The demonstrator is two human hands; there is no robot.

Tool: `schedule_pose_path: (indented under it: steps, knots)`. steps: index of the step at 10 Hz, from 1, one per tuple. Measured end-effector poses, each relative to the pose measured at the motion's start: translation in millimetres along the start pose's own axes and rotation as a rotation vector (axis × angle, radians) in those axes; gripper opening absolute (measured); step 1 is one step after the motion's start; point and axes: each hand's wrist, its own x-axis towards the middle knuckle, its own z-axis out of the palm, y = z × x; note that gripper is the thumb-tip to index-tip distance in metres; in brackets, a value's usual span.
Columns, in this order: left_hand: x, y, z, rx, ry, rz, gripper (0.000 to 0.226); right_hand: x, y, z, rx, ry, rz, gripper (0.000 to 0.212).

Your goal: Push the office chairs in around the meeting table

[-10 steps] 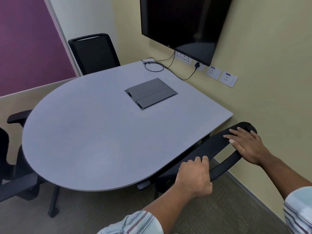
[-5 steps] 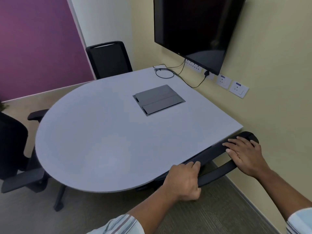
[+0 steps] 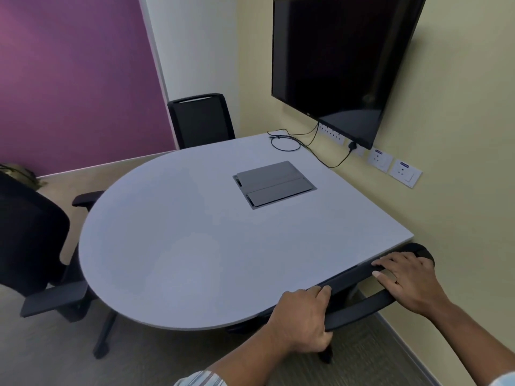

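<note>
No text can be read anywhere. The black wall-mounted flat screen point(image 3: 338, 65) bears a small pale mark at the middle of its lower bezel, too small to make out. The two white wall socket plates point(image 3: 394, 168) each carry a blue label strip, its print illegible.

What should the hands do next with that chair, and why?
Probably let go and turn to the left chair. The near chair under the left hand and right hand already has its back against the table edge; the left chair sits further out.
</note>
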Motion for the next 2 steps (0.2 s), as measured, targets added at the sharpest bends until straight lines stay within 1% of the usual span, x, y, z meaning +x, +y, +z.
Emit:
schedule_pose_path:
  steps: [1,2]
  knots:
    - [-4.0,0.1,3.5,-0.022,0.012,-0.014,0.086,7.6,3.1,-3.5,-0.046,-0.086,0.011,0.053]
    - [-4.2,-8.4,-3.8,-0.172,-0.104,-0.048,0.096,28.8,1.4,-14.0,-0.111,-0.223,0.001,0.070]
